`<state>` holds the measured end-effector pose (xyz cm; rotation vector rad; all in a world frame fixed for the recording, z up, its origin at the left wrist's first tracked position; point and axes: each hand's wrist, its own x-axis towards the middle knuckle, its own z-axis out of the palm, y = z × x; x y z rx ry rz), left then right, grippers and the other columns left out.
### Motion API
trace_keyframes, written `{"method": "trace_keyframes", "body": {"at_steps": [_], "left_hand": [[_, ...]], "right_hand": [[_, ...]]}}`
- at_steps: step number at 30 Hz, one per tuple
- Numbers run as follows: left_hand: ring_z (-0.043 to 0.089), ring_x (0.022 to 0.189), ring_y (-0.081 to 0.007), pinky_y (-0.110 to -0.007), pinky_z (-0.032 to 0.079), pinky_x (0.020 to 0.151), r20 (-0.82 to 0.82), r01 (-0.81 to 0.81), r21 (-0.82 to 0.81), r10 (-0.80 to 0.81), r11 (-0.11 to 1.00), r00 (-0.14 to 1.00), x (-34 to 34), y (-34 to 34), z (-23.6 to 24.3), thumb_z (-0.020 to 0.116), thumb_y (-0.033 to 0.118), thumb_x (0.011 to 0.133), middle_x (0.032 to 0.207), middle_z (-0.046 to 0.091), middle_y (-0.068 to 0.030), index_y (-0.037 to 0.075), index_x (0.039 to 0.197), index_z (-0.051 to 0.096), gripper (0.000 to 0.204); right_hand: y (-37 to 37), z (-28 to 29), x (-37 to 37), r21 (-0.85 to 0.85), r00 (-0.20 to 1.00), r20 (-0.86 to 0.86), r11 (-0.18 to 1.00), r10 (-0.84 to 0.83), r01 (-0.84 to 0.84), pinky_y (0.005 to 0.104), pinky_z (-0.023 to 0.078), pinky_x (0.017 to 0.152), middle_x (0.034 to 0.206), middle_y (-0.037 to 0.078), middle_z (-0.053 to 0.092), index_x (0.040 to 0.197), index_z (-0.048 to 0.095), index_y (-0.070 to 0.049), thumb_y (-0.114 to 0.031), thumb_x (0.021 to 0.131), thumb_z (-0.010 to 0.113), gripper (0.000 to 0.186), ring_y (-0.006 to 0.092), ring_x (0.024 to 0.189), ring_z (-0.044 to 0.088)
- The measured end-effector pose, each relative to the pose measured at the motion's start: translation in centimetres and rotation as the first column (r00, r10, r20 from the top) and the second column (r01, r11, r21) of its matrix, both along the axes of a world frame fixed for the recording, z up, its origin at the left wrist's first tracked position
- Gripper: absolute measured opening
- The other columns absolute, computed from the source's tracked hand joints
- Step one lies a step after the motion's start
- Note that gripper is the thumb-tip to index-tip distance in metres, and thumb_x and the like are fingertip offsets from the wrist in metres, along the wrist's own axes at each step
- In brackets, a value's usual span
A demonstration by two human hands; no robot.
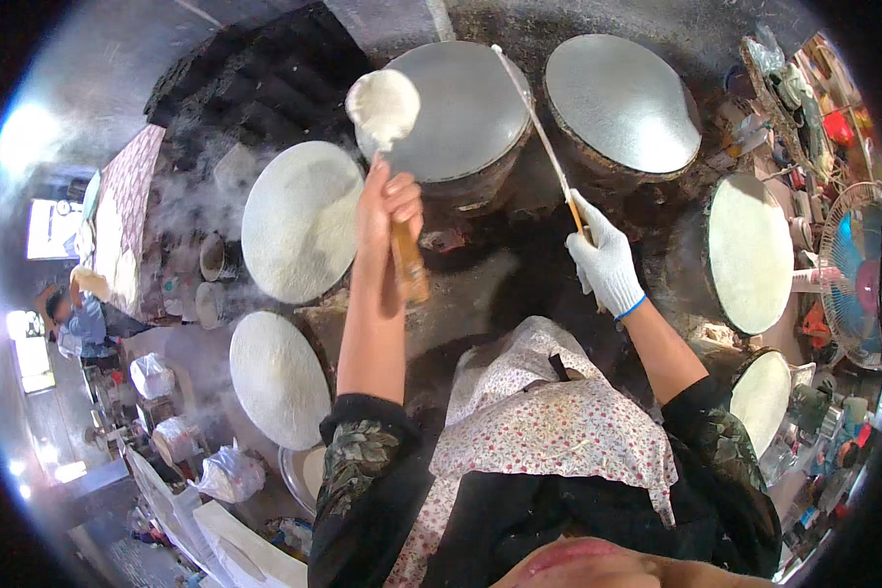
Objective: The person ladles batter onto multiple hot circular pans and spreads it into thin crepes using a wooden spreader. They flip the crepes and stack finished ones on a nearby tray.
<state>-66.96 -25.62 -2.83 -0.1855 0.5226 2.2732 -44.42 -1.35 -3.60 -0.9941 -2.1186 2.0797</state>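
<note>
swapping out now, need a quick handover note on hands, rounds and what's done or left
Left hand bare, grips a wooden-handled ladle coated in white batter, raised by the bare middle round.
Right hand, gloved, holds a thin stick lying across that round.
Done: white sheets cover the steaming left rounds and the right ones.
Left: the two bare top rounds.

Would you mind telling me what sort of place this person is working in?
It looks like a small workshop kitchen for steaming thin sheets or wrappers, probably rice paper. Round cloth-covered steamers ring the worker and give off steam, the left hand lifts a batter-coated ladle, and the gloved right hand holds a thin stick.
</note>
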Motion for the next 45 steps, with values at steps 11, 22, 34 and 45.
{"method": "trace_keyframes", "body": {"at_steps": [11,22,34,45], "left_hand": [[0.061,0.053,-0.0252,-0.040,0.051,0.055,-0.566,-0.393,-0.818,-0.463,0.421,0.683,-6.5,15.9,-11.1,0.051,0.016,0.107,0.065,0.064,-0.0097,0.013,0.158,0.049,0.052],[0.071,0.076,-0.0409,-0.052,0.056,0.073,-0.425,-0.751,-0.631,-0.896,0.194,0.126,-17.0,12.0,-14.9,0.058,0.022,0.103,0.080,0.072,-0.0199,0.035,0.151,0.058,0.050],[0.043,0.047,-0.0047,-0.024,0.040,0.041,-0.819,-0.571,-0.573,-0.378,0.588,0.432,-17.5,2.0,-3.8,0.036,0.008,0.113,0.066,0.046,0.0017,0.012,0.167,0.033,0.054],[0.039,0.045,-0.0057,-0.022,0.038,0.044,-0.553,-0.300,-0.798,-0.436,0.523,0.710,-8.6,-6.0,-4.5,0.037,0.010,0.115,0.066,0.045,0.0026,0.015,0.168,0.031,0.053]], "right_hand": [[2.9,-5.9,-5.7,0.017,0.961,0.212,0.984,-0.177,0.177,0.0260,0.045,0.048,0.083,0.003,0.064,0.158,0.051,-0.014,-0.003,0.089,0.058,0.071,0.0078,0.053,0.051],[-6.6,-10.8,-10.8,0.287,0.915,0.083,0.888,-0.396,0.358,0.0296,0.044,0.111,0.149,0.019,0.062,0.159,0.046,-0.009,-0.013,0.105,0.062,0.057,0.0228,0.129,0.064],[-6.2,-12.0,-20.0,0.667,0.938,0.036,0.708,-0.344,0.234,0.0468,0.059,0.082,0.100,0.022,0.076,0.150,0.056,-0.024,-0.038,0.101,0.061,0.051,0.0386,0.090,0.075],[-5.0,-12.2,-22.0,0.743,0.938,0.087,0.648,-0.336,0.163,0.0475,0.058,0.076,0.093,0.021,0.075,0.145,0.058,-0.023,-0.034,0.103,0.055,0.044,0.0393,0.086,0.075]]}}
